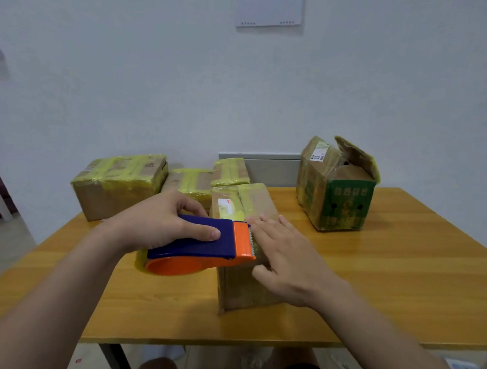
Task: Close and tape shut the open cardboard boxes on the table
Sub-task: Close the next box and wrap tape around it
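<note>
head cam: wide-angle | above and behind left hand and right hand; faces forward, downward | close to both; wall well beyond

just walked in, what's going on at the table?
A person is taping boxes. The left hand grips a blue and orange tape dispenser, its cutter end at the top of the middle box, while the right hand lies flat on that box with straight fingers. Several boxes at the back left already carry yellow tape. The green-printed box at the right stands with its flaps open.
</note>
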The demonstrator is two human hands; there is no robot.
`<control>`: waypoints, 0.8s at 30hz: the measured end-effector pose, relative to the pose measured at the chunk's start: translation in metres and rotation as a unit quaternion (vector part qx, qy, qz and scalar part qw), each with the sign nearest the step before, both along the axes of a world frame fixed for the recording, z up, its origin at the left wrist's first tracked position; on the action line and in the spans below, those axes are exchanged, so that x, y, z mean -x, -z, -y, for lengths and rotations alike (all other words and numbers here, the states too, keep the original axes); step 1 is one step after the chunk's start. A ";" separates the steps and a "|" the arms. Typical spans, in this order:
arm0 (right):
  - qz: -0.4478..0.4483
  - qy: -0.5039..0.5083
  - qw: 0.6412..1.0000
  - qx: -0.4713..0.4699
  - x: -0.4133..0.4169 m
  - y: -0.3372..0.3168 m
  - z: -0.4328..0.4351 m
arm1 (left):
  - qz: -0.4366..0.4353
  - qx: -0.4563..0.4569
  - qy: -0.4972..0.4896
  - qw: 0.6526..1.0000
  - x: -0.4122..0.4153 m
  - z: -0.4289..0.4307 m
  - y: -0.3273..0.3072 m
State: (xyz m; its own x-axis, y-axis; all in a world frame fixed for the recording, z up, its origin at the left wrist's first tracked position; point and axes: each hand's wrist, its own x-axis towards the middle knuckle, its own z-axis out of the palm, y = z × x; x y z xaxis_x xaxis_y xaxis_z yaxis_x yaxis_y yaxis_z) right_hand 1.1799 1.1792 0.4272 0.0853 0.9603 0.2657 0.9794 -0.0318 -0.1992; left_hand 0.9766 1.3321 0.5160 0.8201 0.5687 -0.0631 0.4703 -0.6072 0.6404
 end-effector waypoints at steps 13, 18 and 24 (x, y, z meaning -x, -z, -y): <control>0.103 0.013 0.993 -0.046 -0.002 0.006 -0.007 | 0.021 0.019 -0.010 1.000 0.038 -0.017 -0.001; 0.147 0.054 0.988 -0.008 0.008 -0.002 -0.009 | 0.024 0.028 -0.013 0.999 0.033 -0.018 0.005; 0.118 0.031 0.992 -0.040 0.038 0.011 -0.023 | 0.025 0.031 -0.005 0.999 0.035 -0.021 0.010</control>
State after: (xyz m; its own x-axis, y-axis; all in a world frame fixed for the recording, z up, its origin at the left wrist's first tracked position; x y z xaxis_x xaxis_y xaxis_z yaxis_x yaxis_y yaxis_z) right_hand 1.1419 1.2022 0.4166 0.0691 0.9300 0.3611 0.9958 -0.0858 0.0305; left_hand 0.9421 1.3534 0.5058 0.8175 0.5731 -0.0571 0.4420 -0.5607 0.7002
